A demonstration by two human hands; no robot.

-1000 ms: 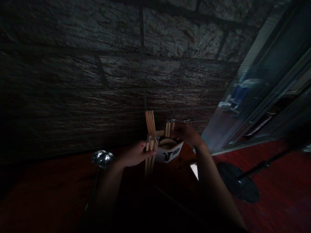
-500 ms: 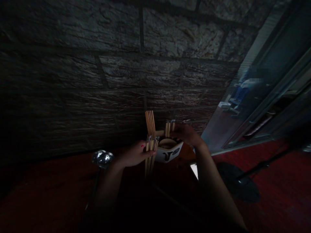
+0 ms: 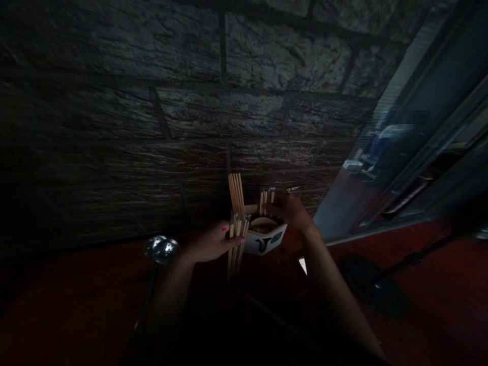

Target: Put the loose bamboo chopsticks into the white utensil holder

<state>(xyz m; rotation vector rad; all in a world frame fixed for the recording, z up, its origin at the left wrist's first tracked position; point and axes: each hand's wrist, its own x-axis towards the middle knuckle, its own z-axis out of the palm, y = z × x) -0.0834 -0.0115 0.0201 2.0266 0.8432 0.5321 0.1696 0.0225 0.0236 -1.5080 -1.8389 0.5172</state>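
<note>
My left hand [image 3: 210, 242] is closed around a bundle of wooden chopsticks [image 3: 239, 227], held nearly upright with shiny clear wrapping at their tops. Just behind it stands a white box [image 3: 270, 244] with dark markings and a round rim inside. Taller bare chopsticks [image 3: 236, 192] lean up at the box's back left corner. At the box's far right side, my right hand [image 3: 290, 209] has its fingers on another small group of wrapped chopsticks [image 3: 264, 202]. Their lower ends are hidden, and the dim light hides part of the right fingers.
Two perforated metal ladles [image 3: 166, 249] lie left of my left forearm. A phone [image 3: 303, 266] with a lit screen lies by my right forearm. A stone wall [image 3: 251, 114] rises behind the table. To the right are a glass door [image 3: 343, 188] and a dark round stand base [image 3: 375, 287].
My right hand and forearm have shifted slightly left, and more of the phone's edge shows. My left hand and its chopsticks are almost unmoved.
</note>
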